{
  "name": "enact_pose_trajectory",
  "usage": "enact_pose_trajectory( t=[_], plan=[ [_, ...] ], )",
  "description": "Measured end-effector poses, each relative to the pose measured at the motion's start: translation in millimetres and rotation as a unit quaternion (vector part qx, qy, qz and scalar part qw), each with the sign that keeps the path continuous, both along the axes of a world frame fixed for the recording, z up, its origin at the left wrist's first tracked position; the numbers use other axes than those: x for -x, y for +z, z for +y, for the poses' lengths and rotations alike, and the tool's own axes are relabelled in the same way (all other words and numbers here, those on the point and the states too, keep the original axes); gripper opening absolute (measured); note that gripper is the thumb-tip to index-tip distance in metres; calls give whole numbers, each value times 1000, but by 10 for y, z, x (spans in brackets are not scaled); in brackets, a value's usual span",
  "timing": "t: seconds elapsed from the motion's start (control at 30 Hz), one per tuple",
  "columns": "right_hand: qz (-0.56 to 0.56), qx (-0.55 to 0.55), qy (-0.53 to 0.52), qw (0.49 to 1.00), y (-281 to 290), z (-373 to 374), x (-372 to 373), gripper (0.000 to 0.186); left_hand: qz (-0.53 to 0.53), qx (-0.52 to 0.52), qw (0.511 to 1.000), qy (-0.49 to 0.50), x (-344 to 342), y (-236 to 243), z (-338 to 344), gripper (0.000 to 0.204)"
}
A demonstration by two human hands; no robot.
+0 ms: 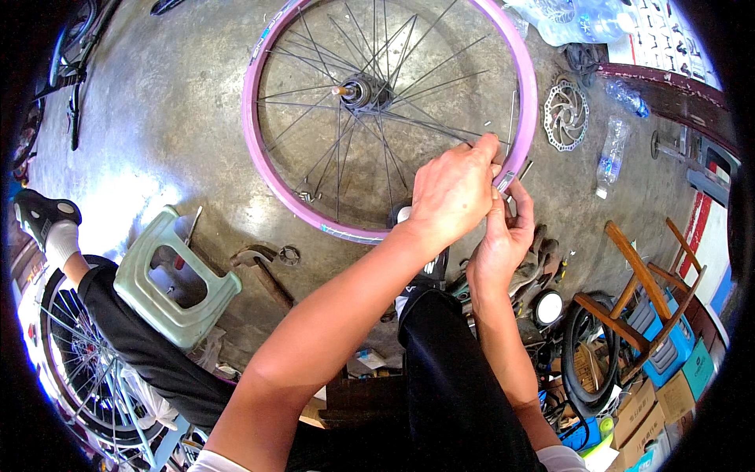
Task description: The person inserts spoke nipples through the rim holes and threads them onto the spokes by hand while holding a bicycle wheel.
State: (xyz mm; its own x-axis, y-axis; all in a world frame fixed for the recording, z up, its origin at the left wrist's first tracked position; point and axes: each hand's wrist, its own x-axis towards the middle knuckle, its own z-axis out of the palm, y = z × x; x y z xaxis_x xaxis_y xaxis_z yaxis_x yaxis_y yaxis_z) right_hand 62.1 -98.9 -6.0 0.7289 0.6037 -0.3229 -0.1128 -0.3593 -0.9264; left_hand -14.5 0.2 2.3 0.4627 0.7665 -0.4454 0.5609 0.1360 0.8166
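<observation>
A pink-rimmed bicycle wheel (pixel 366 93) stood before a person in dark trousers, above a concrete floor (pixel 189 94), with both bare hands at the lower right of its rim (pixel 250 118). The left hand (pixel 454 186) curled in from the spoke side, its fingertips partly hidden; how tightly they closed, and on what, could not be told. The right hand (pixel 503 245) held the rim's edge in a near-closed pinch of thumb and fingers. Blue-and-white decals (pixel 270 37) with lettering marked the rim at upper left and along its bottom. To the right of the wheel, a brake rotor (pixel 566 116) lay on the floor near a clear bottle (pixel 613 157) with a blue-and-white label. Cardboard boxes (pixel 641 417) at lower right carried printed characters, beside a teal box (pixel 697 370) with small, unclear print. A pale green stool (pixel 177 315) stood at left.
</observation>
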Motion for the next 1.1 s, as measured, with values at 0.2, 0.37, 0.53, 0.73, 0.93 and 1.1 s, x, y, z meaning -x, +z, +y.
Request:
enact_pose_trajectory(
  t=[0.2, 0.37, 0.53, 0.73, 0.93, 1.1],
  plan=[
    [-15, 3, 0, 1000, -38, -7, 2, 30, 12, -36, 999, -33, -12, -16, -31, 18],
    [13, -12, -15, 1000, 35, 66, 36, 27, 9, -26, 998, -55, -4, -74, 7, 19],
    [11, -11, 0, 1000, 12, 51, -6, 27, -34, -36, 998, -45, 27, -100, 15, 21],
    [23, -19, 5, 1000, -21, 9, -18, 29, 10, -22, 996, -88, -7, -81, 55, 19],
    [29, -39, 7, 999, -54, 19, -25, 29, -19, -22, 998, -48, 23, -92, 46, 20],
    [49, -42, -5, 998, -72, 4, -44, 28, 21, -5, 997, -74, -20, -12, 97, 22]
  ],
)
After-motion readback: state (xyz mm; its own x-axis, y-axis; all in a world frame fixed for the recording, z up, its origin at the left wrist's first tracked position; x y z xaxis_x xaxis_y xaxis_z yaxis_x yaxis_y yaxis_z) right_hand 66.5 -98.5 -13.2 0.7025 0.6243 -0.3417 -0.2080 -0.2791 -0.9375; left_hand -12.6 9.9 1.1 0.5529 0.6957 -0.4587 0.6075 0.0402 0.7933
